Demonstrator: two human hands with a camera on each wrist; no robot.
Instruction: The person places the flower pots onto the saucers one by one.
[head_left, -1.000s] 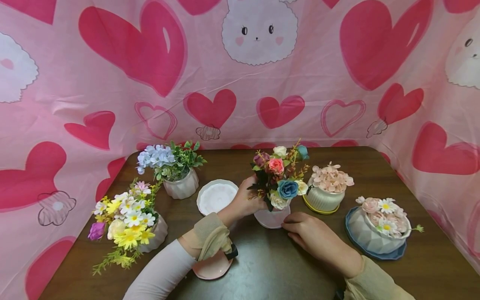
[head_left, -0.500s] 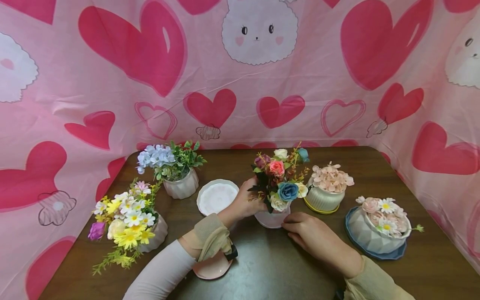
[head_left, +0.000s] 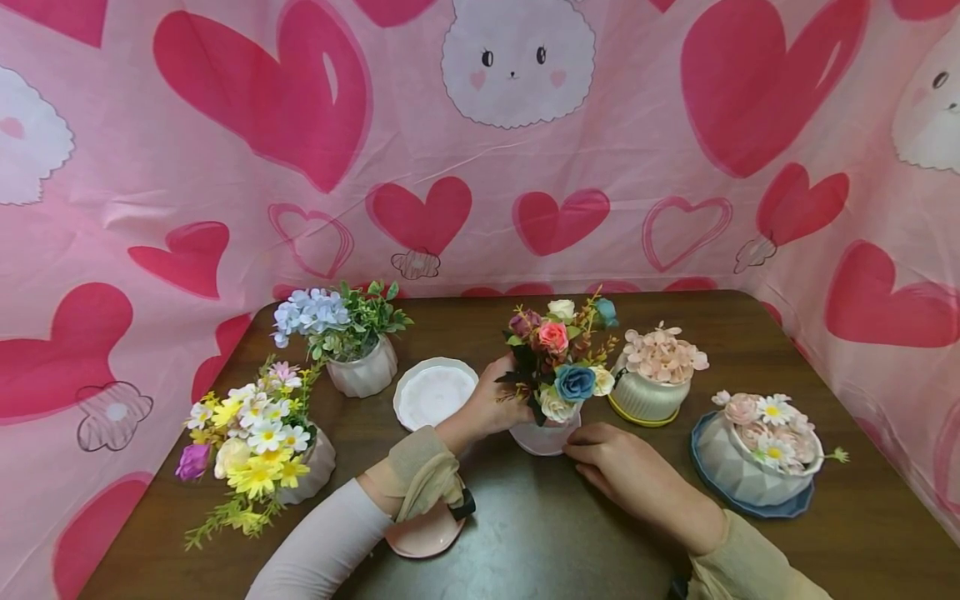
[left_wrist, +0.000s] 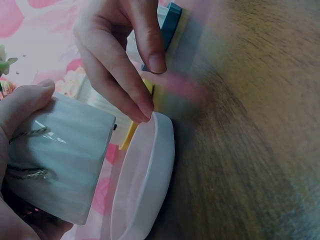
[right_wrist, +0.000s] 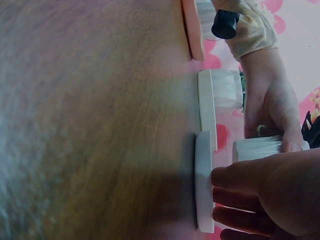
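My left hand (head_left: 495, 402) grips a small white flowerpot (left_wrist: 65, 155) with a dark cord round it, holding artificial roses (head_left: 553, 337) in red, blue and cream. In the left wrist view a gap shows between the pot's base and a shallow pale pink saucer (head_left: 537, 441) on the table. The roses mostly hide the pot in the head view. Fingertips of my right hand (head_left: 630, 471) touch the saucer's near right rim, the thumb standing apart from it.
White plate (head_left: 433, 395) left of the saucer; pink saucer (head_left: 426, 533) below the left forearm. Potted blue flowers (head_left: 363, 371) and yellow flowers (head_left: 258, 475) stand left. Right are a peach-flowered pot (head_left: 651, 396) on a yellow saucer and a faceted pot (head_left: 765, 467) on a blue saucer.
The roses and pot have come down very slightly toward the saucer over the last second. Both hands otherwise stay in place.
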